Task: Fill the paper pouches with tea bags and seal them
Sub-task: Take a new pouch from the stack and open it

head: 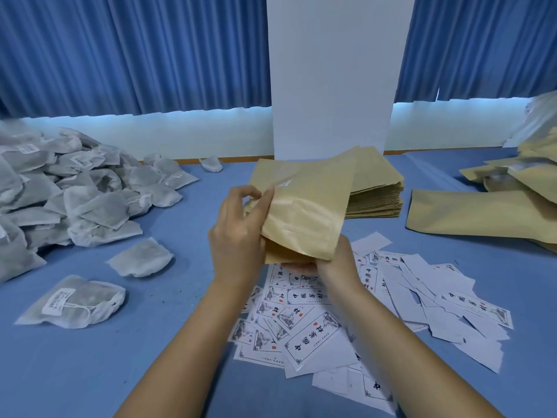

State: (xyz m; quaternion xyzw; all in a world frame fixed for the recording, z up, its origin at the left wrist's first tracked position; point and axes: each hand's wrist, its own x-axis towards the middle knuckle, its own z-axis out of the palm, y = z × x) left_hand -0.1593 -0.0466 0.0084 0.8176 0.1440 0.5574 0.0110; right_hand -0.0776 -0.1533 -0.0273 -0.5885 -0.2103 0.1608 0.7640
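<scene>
Fingers (251,193) of our left hand (238,230) are curled and pinch the left edge of the paper pouch (307,206), thumb pressed to the paper. We hold this pouch tilted above the middle of the blue table (168,357). Our right hand (339,260) supports its lower end from beneath at five o'clock. Those fingers are hidden behind the paper, so we cannot tell how they lie.

A heap of tea bags (75,191) fills the table from nine to ten o'clock, with two loose tea bags (141,257) nearer us at eight. Behind the pouch at one o'clock lies a stack of flat pouches (376,194). More pouches (482,212) lie at two to three o'clock. Printed labels (316,324) are scattered under our wrists, from five to six o'clock.
</scene>
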